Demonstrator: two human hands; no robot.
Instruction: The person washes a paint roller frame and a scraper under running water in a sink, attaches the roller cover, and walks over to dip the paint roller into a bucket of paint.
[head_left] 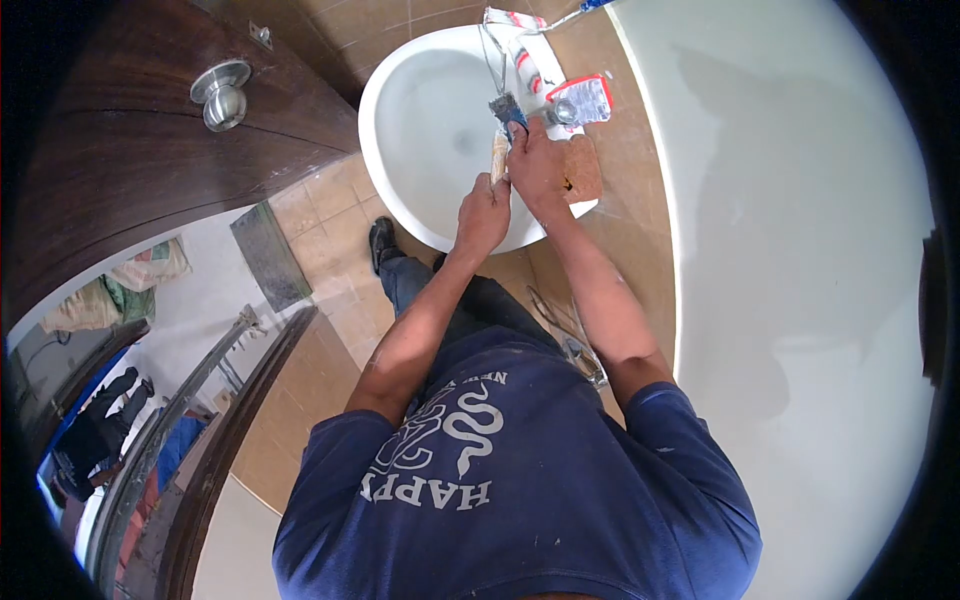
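Observation:
Above a white basin (385,185), my left hand (484,215) is closed on the lower end of a pale, stick-like piece (498,155). My right hand (537,165) grips a small blue and dark tool (508,110) that looks like a brush; its grey tip points away from me. The fingertips of both hands are close together. A reddish-brown block (583,168) lies on the basin's rim beside my right hand. Just beyond that hand are a small round clear or metal item (563,111) and a red-edged packet or tray (592,98).
Striped roller sleeves (527,72) and a wire frame lie at the basin's far right. A dark wooden door (130,150) with a round knob (224,104) is at left. Beyond the doorway, a person (95,430) is near a metal rail. A pale wall (800,300) fills the right.

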